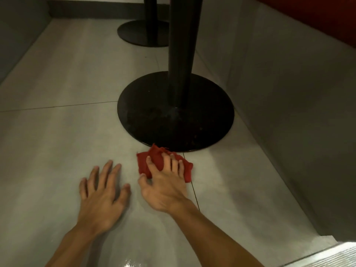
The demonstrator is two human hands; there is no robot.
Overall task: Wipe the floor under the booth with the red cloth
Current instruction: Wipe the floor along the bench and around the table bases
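A crumpled red cloth (154,158) lies on the grey tiled floor (63,135), just in front of a black round table base (173,116). My right hand (165,184) presses down on the cloth with spread fingers, the thumb at the cloth's near left edge. My left hand (102,191) rests flat on the bare floor to the left of the cloth, fingers spread, holding nothing.
A black pole (181,54) rises from the near base. A second black base (142,33) stands further back. The grey booth wall (289,89) runs along the right, with a red seat (317,18) above it. Another grey wall (17,31) lines the left.
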